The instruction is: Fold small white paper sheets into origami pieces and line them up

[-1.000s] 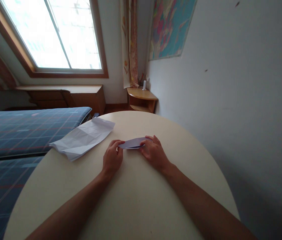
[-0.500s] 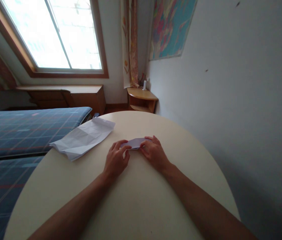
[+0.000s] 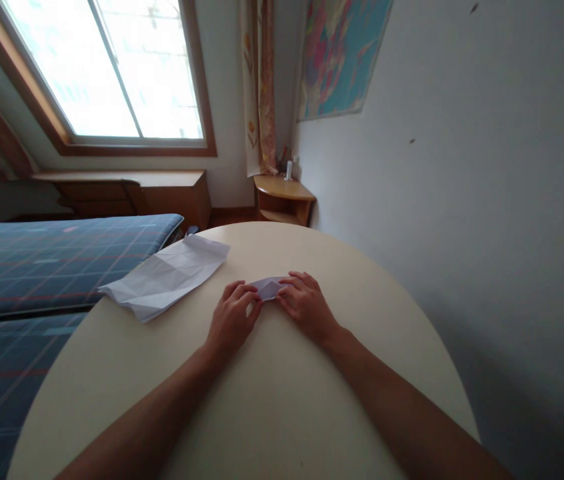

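A small piece of folded paper (image 3: 269, 288), pale lilac-white, is held low over the round table (image 3: 282, 393), between my two hands. My left hand (image 3: 232, 312) grips its left end, with the fingers above and the thumb at the near edge. At the right end my right hand (image 3: 307, 303) pinches it in the same way. A raised fold shows in the middle of the paper; its ends are hidden under my fingers. Farther left, a larger creased white sheet (image 3: 175, 270) lies near the table's edge, apart from both hands.
Left of the table is a blue plaid mattress (image 3: 62, 260). A wooden corner shelf (image 3: 285, 190) stands behind, near a desk (image 3: 172, 180) under the window. The white wall (image 3: 462, 200) runs close along the right side.
The near edge of the folded paper has changed shape, and a peaked fold now shows at its middle. My left thumb and fingers have shifted slightly along it. The larger sheet lies as before.
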### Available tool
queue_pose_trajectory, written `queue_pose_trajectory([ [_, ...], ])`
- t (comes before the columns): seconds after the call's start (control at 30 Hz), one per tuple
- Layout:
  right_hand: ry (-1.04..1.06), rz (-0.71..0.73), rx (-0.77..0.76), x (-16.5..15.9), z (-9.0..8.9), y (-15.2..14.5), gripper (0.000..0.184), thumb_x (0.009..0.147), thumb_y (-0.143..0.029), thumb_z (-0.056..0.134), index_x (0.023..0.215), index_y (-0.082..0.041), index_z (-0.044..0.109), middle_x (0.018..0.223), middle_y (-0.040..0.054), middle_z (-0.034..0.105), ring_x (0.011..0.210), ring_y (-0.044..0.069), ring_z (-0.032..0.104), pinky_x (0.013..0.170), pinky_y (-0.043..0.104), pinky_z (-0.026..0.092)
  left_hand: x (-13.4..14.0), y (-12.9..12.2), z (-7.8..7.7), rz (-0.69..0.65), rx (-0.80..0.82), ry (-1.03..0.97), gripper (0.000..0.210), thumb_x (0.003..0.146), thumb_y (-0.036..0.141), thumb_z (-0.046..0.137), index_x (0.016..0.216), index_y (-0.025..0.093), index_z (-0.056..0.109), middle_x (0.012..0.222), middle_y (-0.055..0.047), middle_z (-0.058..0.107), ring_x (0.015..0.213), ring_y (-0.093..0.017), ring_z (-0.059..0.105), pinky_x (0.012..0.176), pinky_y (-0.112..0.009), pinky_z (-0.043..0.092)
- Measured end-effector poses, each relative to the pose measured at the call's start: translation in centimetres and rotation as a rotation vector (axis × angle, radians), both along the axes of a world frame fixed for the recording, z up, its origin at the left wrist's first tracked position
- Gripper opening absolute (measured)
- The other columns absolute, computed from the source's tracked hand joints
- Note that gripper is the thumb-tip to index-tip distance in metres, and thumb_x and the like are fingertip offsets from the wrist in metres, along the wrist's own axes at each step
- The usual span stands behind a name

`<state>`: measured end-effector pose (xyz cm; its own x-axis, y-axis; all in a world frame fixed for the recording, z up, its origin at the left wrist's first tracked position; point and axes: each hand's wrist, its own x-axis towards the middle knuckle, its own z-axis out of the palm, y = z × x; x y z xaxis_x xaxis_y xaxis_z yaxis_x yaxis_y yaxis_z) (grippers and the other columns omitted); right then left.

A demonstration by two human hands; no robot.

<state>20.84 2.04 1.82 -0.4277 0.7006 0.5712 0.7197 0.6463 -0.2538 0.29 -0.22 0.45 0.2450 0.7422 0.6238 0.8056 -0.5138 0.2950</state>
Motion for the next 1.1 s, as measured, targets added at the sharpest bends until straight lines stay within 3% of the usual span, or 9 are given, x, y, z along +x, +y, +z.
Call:
queue_pose_trajectory([
  [0.47, -0.14, -0.101, -0.011, -0.4, 0.2, -0.3, 0.016, 0.094, -0.03, 0.061, 0.09, -0.021, 0.074, 0.143, 0.0045, 0.056, 0.136, 0.029, 0.041, 0.11, 0.047, 0.032, 0.6, -0.6, 0.9, 0.072, -0.024, 0.137, 0.018, 0.093, 0.023, 0.058, 0.086, 0.02, 0.074, 0.099, -0.005, 0.075, 0.112, -0.029, 0.056, 0.096, -0.045, 0.05],
  [0.7, -0.159, -0.108, -0.022, -0.3, 0.3, -0.2, 0.016, 0.094, -0.031, 0.061, 0.087, -0.022, 0.073, 0.144, 0.005, 0.055, 0.135, 0.029, 0.043, 0.107, 0.049, 0.032, 0.7, -0.8, 0.9, 0.158, -0.02, 0.226, 0.018, 0.093, 0.026, 0.058, 0.081, 0.021, 0.071, 0.095, -0.008, 0.075, 0.11, -0.03, 0.059, 0.092, -0.048, 0.05],
  [1.1, -0.114, -0.112, -0.074, 0.0, 0.2, -0.1, 0.016, 0.093, -0.028, 0.062, 0.086, -0.022, 0.075, 0.14, 0.0074, 0.057, 0.135, 0.03, 0.043, 0.109, 0.053, 0.03, 0.3, -0.5, 0.9, 0.157, -0.002, 0.208, 0.015, 0.093, 0.026, 0.059, 0.086, 0.023, 0.072, 0.093, -0.007, 0.075, 0.106, -0.03, 0.06, 0.092, -0.047, 0.045],
])
